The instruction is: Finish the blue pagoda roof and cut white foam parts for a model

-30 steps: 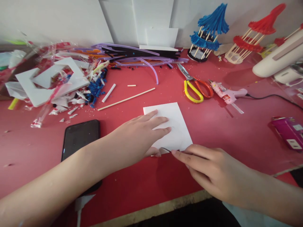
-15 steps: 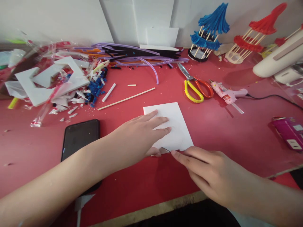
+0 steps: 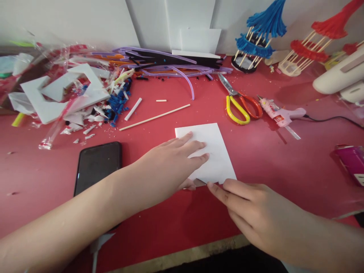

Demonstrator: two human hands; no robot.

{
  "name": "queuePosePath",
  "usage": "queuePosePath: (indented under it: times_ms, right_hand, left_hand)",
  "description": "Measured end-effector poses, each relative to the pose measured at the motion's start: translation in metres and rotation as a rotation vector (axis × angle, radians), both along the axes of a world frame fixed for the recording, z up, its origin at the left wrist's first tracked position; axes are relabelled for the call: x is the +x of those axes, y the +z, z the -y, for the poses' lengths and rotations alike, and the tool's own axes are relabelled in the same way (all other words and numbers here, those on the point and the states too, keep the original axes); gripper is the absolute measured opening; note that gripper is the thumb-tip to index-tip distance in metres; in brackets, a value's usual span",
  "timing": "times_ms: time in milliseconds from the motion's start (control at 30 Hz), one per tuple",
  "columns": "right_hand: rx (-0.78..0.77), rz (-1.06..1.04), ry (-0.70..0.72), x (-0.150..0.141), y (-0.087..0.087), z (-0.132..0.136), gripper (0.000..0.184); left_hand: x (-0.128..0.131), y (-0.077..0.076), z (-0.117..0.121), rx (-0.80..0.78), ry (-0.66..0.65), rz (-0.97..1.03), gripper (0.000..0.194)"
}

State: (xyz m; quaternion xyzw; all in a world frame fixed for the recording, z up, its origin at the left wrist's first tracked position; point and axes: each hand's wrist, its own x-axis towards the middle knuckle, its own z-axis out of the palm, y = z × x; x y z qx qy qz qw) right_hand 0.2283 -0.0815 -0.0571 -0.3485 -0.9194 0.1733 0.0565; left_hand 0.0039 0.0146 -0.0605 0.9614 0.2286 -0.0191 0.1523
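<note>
A white foam board (image 3: 217, 151) lies flat on the red table. My left hand (image 3: 178, 161) presses on its left part with the fingers spread, the thumb by the near edge. My right hand (image 3: 250, 208) is closed at the board's near right corner. From its fingertips a thin dark blade (image 3: 201, 182) points left along the near edge; it looks like a craft knife blade, its handle hidden in the hand. A notch shows in the near edge beside the fingertips.
A phone (image 3: 98, 167) lies left of the board, scraps and foam offcuts (image 3: 93, 94) beyond it. A wooden stick (image 3: 155, 117), scissors (image 3: 238, 101) and a pink glue gun (image 3: 281, 113) lie behind. Pipe cleaners (image 3: 170, 62) and blue (image 3: 254, 45) and red (image 3: 309, 51) models stand farther back.
The whole view has shifted slightly, so most things sit a little farther right. The left hand stays on the board; the right hand and blade have barely moved against the near edge.
</note>
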Motion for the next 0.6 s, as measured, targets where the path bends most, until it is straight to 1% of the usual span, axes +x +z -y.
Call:
queuePosePath:
  times_ms: [33, 100, 233, 300, 367, 467, 600]
  right_hand:
    - [-0.040, 0.007, -0.031, 0.000, -0.002, 0.001, 0.053]
    - [-0.080, 0.040, -0.042, -0.001, -0.005, 0.003, 0.058]
    - [0.016, 0.089, -0.011, -0.002, -0.011, 0.009, 0.057]
    - [0.077, 0.066, -0.020, -0.002, -0.013, 0.011, 0.054]
    - [0.105, 0.025, -0.041, -0.002, -0.015, 0.013, 0.050]
    - [0.088, -0.025, -0.065, -0.002, -0.018, 0.014, 0.049]
    - [0.051, 0.013, -0.045, 0.002, -0.020, 0.016, 0.054]
  left_hand:
    - [-0.001, 0.001, 0.000, -0.002, 0.000, 0.010, 0.059]
    - [-0.002, 0.001, 0.001, -0.005, 0.002, 0.029, 0.059]
    - [-0.006, -0.001, 0.001, -0.025, 0.020, 0.038, 0.057]
    - [-0.007, -0.003, 0.001, -0.042, 0.035, 0.033, 0.057]
    - [-0.007, -0.003, 0.001, -0.057, 0.061, 0.017, 0.060]
    - [-0.005, 0.000, 0.002, -0.071, 0.120, -0.032, 0.062]
    - [-0.003, 0.004, 0.004, -0.062, 0.146, -0.064, 0.063]
